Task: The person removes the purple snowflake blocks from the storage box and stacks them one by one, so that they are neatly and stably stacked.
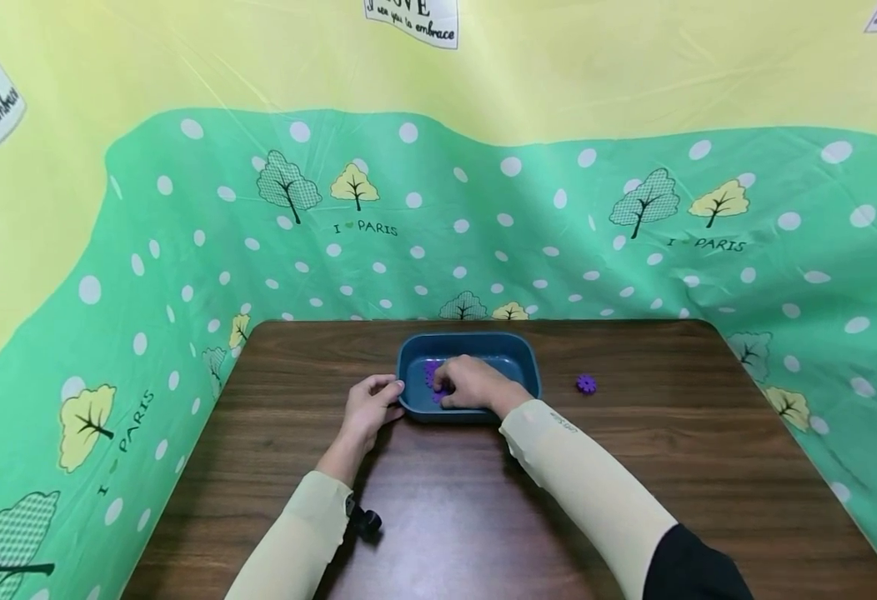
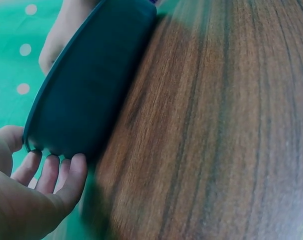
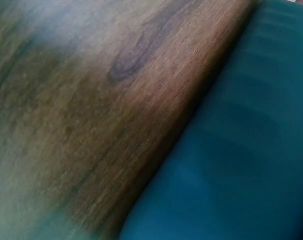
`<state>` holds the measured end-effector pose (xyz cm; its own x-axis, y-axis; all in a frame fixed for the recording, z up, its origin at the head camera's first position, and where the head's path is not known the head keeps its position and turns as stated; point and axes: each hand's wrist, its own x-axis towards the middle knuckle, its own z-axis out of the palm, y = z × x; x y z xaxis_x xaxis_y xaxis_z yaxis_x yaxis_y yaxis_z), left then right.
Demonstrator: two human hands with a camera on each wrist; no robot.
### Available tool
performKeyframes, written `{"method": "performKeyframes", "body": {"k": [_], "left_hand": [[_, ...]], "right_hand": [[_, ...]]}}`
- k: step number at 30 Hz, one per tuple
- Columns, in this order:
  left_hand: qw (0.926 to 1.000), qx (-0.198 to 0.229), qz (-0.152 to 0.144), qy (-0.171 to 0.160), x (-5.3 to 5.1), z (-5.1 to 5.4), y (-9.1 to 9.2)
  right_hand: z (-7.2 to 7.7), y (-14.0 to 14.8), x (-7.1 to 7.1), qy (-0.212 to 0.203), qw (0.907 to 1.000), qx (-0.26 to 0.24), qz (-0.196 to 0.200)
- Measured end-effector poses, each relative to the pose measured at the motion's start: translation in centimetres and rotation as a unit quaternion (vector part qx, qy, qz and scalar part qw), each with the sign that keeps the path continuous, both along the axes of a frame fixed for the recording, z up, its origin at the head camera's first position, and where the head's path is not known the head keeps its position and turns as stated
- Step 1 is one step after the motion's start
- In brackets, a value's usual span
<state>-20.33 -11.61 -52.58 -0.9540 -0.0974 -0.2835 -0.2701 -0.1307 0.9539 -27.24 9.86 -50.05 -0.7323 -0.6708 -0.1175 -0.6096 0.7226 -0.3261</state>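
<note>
Two hands are at the blue tray (image 1: 468,337) in the head view: my left hand (image 1: 367,410) grips its left end, while my right hand (image 1: 476,383) reaches inside at the purple pieces (image 1: 430,372), pinching or not I cannot tell. The left wrist view shows my fingers (image 2: 49,172) against its wall, best kept light but steady; the right wrist view hides my other fingertips, so I'd pick slowly.

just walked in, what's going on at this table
A person's left hand holds the left side of a blue container on the table. Their right hand is inside it, fingers down at some purple pieces; whether it grips one is hidden. A flower-shaped purple piece lies to the container's right.
</note>
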Motion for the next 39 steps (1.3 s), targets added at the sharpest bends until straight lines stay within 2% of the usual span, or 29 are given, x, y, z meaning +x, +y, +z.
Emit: {"method": "performKeyframes", "body": {"k": [9,15,22,28,35,39], "left_hand": [[1.0000,0.001,0.003,0.001,0.04,0.04,0.06],[1.0000,0.001,0.005,-0.002,0.06,0.00,0.13],[1.0000,0.003,0.003,0.003,-0.03,-0.13,0.03],[1.0000,0.006,0.001,0.005,-0.11,-0.07,0.02],[1.0000,0.005,0.001,0.004,-0.09,-0.07,-0.02],[1.0000,0.004,0.001,0.003,-0.04,-0.02,-0.09]], "right_hand": [[-0.35,0.12,-0.13,0.007,0.9999,-0.005,0.008],[-0.19,0.00,0.04,0.000,0.9999,0.008,0.006],[0.27,0.10,-0.02,-0.002,0.9996,0.018,0.021],[0.45,-0.09,-0.17,-0.005,0.9996,0.012,0.026],[0.17,-0.18,-0.26,0.024,0.9983,0.033,0.043],[0.06,-0.04,-0.32,0.024,0.9987,0.026,0.038]]}}
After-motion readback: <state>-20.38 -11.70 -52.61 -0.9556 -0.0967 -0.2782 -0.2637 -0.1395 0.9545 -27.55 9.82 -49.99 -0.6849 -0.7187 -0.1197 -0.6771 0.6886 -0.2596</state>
